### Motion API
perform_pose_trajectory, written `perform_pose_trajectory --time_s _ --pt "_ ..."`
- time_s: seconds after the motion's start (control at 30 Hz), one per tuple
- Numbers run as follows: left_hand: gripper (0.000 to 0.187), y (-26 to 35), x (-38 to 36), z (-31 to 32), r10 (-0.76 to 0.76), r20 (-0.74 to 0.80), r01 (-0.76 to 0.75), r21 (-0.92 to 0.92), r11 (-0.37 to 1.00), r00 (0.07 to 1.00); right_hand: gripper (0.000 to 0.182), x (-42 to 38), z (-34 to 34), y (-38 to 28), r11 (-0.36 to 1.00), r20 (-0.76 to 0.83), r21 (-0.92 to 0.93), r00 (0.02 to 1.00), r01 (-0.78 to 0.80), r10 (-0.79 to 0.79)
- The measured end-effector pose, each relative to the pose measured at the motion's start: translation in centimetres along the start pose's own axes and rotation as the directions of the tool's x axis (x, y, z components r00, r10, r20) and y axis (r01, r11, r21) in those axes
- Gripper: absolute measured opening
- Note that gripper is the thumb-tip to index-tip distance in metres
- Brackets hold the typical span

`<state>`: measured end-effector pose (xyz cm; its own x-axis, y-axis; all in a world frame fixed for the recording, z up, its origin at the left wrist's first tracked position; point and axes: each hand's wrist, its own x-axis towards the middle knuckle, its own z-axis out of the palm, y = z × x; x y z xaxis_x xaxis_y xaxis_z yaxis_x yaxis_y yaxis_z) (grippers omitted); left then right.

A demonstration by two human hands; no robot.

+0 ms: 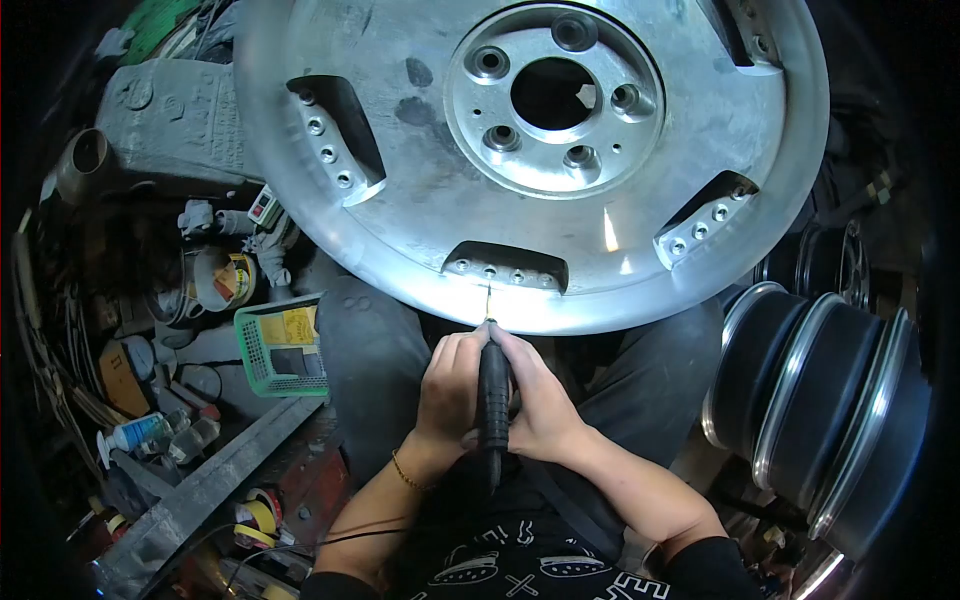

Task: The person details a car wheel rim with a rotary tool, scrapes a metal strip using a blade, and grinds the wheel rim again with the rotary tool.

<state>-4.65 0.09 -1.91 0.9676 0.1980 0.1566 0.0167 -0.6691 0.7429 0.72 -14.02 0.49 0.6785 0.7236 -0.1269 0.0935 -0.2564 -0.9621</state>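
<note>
A large bare-metal wheel (400,215) faces me, with a hub of bolt holes and slotted openings around its outer part. My left hand (450,385) and my right hand (543,405) are both wrapped round a black rotary tool handpiece (493,395) with a ribbed grip. Its thin bit (489,303) points away from me at the wheel's nearest slotted opening (510,268), which has a row of small holes. The tip is at or very near the edge of that opening; actual contact cannot be made out. Bright light falls on this spot.
Several wheel rims (835,400) stand in a row at the right. On the left are a green plastic basket (285,385), a metal beam (210,490), bottles (140,432) and a grey cast machine housing (180,120). A thin cable (290,546) runs across the lower left.
</note>
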Motion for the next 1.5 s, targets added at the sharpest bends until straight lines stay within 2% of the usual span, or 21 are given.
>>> perform_pose_trajectory --time_s 0.13,0.23,0.33,0.37,0.43,0.5,0.53,0.63,0.73,0.77,0.87,0.93,0.97,1.03,1.07,1.1,1.17,1.27,1.37,1.43,1.5 --pt "0.037 -0.1 0.4 -1.0 0.059 -0.118 -0.06 -0.007 0.998 0.991 0.116 1.1 0.6 0.3 0.996 0.011 -0.005 0.996 0.088 -0.088" --pt "0.041 0.7 0.2 -1.9 0.021 -0.107 -0.03 -0.088 0.996 0.994 0.105 0.5 -0.1 -1.3 0.984 0.036 -0.061 0.986 0.167 -0.165" --pt "0.05 2.1 -0.8 -3.1 0.046 -0.119 -0.063 -0.148 0.987 0.992 0.092 -2.5 -0.8 -4.6 0.968 -0.104 -0.203 0.979 0.15 -0.174" --pt "0.051 2.2 -1.2 -3.2 0.062 -0.154 -0.083 -0.13 0.988 0.986 0.082 -3.7 -0.7 -5.5 0.911 -0.126 -0.352 0.954 0.213 -0.272" --pt "0.056 2.8 -1.6 -3.7 0.076 -0.221 -0.1 -0.098 0.99 0.972 0.075 -6.1 0.7 -6.0 0.875 -0.107 -0.359 0.917 0.325 -0.384" --pt "0.057 3.2 -2.1 -3.6 0.101 -0.288 -0.135 -0.101 0.986 0.952 0.073 -7.7 2.2 -6.5 0.893 -0.094 -0.348 0.937 0.286 -0.337" --pt "0.059 3.3 -2.3 -3.4 0.159 -0.343 -0.189 -0.056 0.98 0.926 0.073 -8.1 3.0 -7.7 0.946 -0.168 -0.28 0.962 0.165 -0.217" --pt "0.059 2.3 -2.9 -3.0 0.285 -0.441 -0.301 0.035 0.953 0.851 0.075 -9.0 4.2 -8.6 0.957 -0.217 -0.21 0.945 0.2 -0.245" --pt "0.057 3.1 -3.2 -4.1 0.274 -0.527 -0.284 0.064 0.957 0.804 0.074 -9.7 4.8 -8.6 0.968 -0.165 -0.133 0.959 0.212 -0.232" --pt "0.056 3.4 -3.1 -4.4 0.283 -0.576 -0.303 0.064 0.951 0.767 0.057 -9.6 4.9 -9.4 0.968 -0.209 -0.111 0.947 0.227 -0.246" --pt "0.057 2.7 -3.5 -4.9 0.182 -0.612 -0.224 0.007 0.975 0.77 0.056 -10.2 4.8 -7.3 0.946 -0.166 -0.123 0.934 0.3 -0.318" --pt "0.057 2.6 -4.2 -5.2 0.152 -0.627 -0.201 -0.007 0.98 0.764 0.066 -10.4 4.8 -6.4 0.975 -0.064 0.109 0.98 0.193 -0.186" --pt "0.056 2.7 -4.4 -5.2 0.153 -0.643 -0.213 -0.017 0.977 0.75 0.057 -10.5 5.3 -6.1 0.95 -0.094 0.312 0.995 0.01 0.021" --pt "0.054 2.7 -4.7 -5.3 0.222 -0.639 -0.249 0.049 0.967 0.736 0.059 -9.3 4.5 -8.5 0.726 0.061 0.673 0.989 -0.143 0.137" --pt "0.053 2.7 -4.8 -5.3 0.23 -0.637 -0.237 0.077 0.969 0.736 0.063 -9.1 4.5 -9.4 0.763 0.162 0.604 0.973 -0.23 0.165" --pt "0.052 2.7 -4.8 -5.4 0.24 -0.633 -0.226 0.104 0.969 0.736 0.058 -9.0 5.1 -10.7 0.855 0.052 0.486 0.982 -0.183 0.181" --pt "0.053 2.1 -4.7 -5.6 0.238 -0.636 -0.183 0.153 0.971 0.734 0.038 -8.5 6.0 -9.0 0.899 -0.092 0.417 0.977 -0.137 0.192" --pt "0.045 1.5 -4.9 -6.3 0.193 -0.63 -0.122 0.154 0.981 0.753 0.025 -7.6 6.1 -7.4 0.879 -0.09 0.463 0.981 -0.114 0.175" --pt "0.045 1.0 -5.6 -7.1 0.217 -0.581 -0.181 0.12 0.976 0.784 0.029 -6.8 5.7 -8.0 0.884 -0.003 0.437 0.982 -0.168 0.189" --pt "0.046 0.9 -5.9 -7.7 0.249 -0.539 -0.197 0.152 0.968 0.805 0.037 -6.2 6.0 -7.8 0.872 -0.036 0.47 0.984 -0.14 0.177" --pt "0.048 1.0 -6.1 -8.2 0.332 -0.518 -0.234 0.247 0.94 0.788 0.04 -5.4 5.8 -8.3 0.992 -0.043 0.128 0.999 0.007 -0.001"
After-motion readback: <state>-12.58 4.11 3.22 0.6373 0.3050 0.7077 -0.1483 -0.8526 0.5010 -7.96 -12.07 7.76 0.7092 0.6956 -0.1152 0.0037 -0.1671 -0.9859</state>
